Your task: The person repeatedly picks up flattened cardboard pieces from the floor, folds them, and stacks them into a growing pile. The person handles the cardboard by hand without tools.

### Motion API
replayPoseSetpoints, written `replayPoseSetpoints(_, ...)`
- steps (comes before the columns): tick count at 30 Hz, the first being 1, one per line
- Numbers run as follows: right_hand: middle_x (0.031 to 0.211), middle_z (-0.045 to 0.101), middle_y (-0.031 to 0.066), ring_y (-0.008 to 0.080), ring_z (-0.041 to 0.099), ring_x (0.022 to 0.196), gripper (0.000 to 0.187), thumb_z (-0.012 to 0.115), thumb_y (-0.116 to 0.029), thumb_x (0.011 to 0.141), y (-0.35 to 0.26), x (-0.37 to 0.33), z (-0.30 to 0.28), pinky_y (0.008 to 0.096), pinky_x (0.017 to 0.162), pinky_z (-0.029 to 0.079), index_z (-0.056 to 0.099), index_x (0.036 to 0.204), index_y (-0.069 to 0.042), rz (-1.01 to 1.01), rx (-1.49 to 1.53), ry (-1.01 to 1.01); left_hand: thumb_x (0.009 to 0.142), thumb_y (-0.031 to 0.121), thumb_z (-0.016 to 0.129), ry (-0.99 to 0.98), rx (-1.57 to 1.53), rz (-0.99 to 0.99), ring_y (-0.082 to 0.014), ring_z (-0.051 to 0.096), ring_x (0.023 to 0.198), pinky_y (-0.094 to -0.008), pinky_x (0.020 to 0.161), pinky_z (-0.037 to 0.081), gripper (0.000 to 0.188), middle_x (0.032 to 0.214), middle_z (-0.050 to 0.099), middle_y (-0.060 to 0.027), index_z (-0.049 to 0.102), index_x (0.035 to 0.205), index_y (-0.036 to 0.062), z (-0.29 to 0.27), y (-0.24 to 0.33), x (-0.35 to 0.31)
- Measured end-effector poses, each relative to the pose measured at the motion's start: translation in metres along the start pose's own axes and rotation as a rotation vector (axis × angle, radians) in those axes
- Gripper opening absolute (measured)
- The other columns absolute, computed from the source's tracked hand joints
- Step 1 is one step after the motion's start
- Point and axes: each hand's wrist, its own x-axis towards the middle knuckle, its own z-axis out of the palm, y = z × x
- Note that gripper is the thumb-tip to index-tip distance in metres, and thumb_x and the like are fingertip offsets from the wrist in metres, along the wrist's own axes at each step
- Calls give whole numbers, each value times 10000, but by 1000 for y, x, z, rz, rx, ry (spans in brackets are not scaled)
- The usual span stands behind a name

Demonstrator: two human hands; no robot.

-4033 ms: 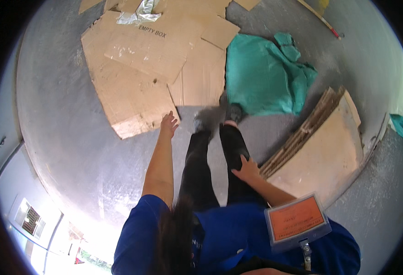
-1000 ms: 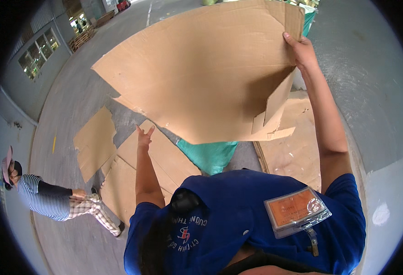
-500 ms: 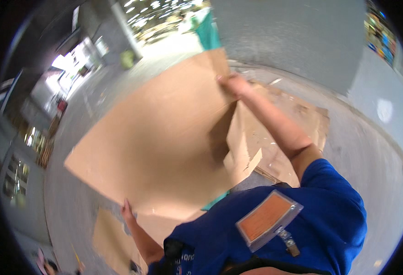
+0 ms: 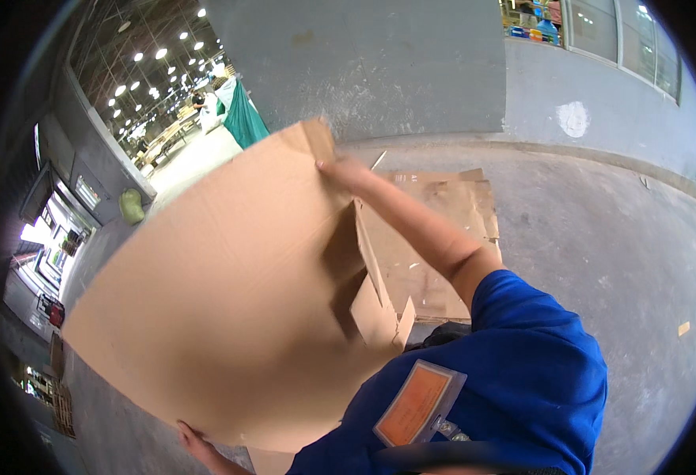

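A large brown cardboard sheet (image 4: 205,293) spans the space in front of me, slightly bowed, with a folded, torn flap (image 4: 375,305) along its right side near my body. My right hand (image 4: 344,174) grips the far upper corner, thumb on the face and the other fingers hidden behind. At the near left edge my left hand (image 4: 193,441) holds the sheet, its fingers partly out of sight beneath. Beyond my right forearm, flattened cardboard (image 4: 435,229) lies in a stack on the floor.
A grey wall (image 4: 379,71) stands ahead, with windows at the far right. Green cloth (image 4: 243,115) hangs by a bright doorway. A green sack (image 4: 132,206) sits at the left near a pillar. Concrete floor (image 4: 601,261) stretches to the right, with a small scrap (image 4: 684,328) on it.
My view has turned to the right. The cardboard sheet and both hands now sit further left and lower in the picture, still gripped at the same places.
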Motion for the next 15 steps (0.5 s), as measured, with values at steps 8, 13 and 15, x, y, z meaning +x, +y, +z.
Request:
replayPoseSetpoints(8, 919, 581, 95, 193, 550, 830, 365, 630, -296, 726, -9, 187, -99, 326, 741, 445, 573, 970, -30, -18, 128, 61, 846, 287, 484, -39, -292, -82, -202, 465, 994, -329, 865, 350, 420, 1087, 502, -124, 461, 1089, -55, 166, 81, 120)
replayPoseSetpoints(13, 588, 509, 21, 125, 426, 482, 162, 550, -208, 766, -39, 304, -159, 300, 396, 331, 584, 819, -59, -416, 134, -13, 833, 279, 504, -65, -277, -96, -251, 455, 1025, -359, 877, 356, 468, 1162, 442, -156, 406, 1123, -75, 311, 108, 221)
replayPoseSetpoints(15, 921, 532, 120, 211, 502, 799, 418, 606, -234, 734, -62, 309, -162, 320, 612, 419, 459, 1079, -49, -469, -133, 301, 829, 281, 508, -135, -270, -122, -251, 452, 1035, -361, 879, 359, 475, 1160, 446, -153, 400, 1135, -66, 347, 106, 256)
